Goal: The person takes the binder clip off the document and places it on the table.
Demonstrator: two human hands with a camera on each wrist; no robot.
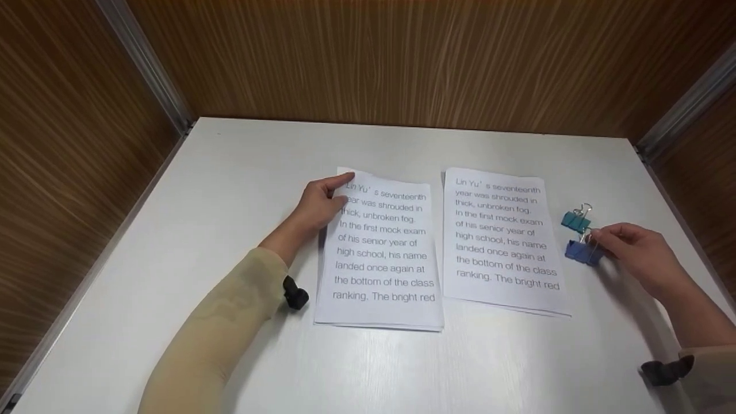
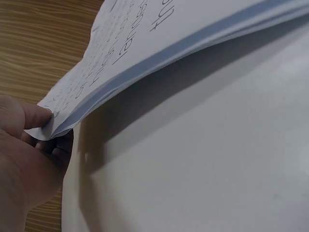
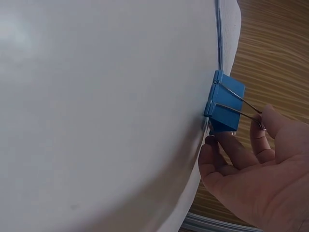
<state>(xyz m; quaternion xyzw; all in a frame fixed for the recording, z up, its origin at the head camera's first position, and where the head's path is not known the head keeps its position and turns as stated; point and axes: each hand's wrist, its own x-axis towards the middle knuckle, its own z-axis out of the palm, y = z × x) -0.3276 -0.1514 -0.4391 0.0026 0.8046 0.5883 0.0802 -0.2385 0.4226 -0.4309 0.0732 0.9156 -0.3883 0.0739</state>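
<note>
My left hand (image 1: 319, 201) pinches the upper left corner of the left stack of printed paper (image 1: 379, 313), thumb on top and fingers underneath. The left wrist view shows that stack's edge (image 2: 159, 63) lifted off the table, with a shadow below it. At the right, my right hand (image 1: 650, 253) holds a blue binder clip (image 1: 582, 253) by its wire handle. In the right wrist view, the thumb and fingers are at the ends of the clip's wire handles (image 3: 244, 99).
A second stack of printed paper (image 1: 497, 296) lies right of the first, with a narrow gap between them. Just behind the blue clip sits a teal binder clip (image 1: 575, 221). Wood-grain panels (image 1: 402, 63) enclose the white table (image 1: 259, 155) at the back and sides.
</note>
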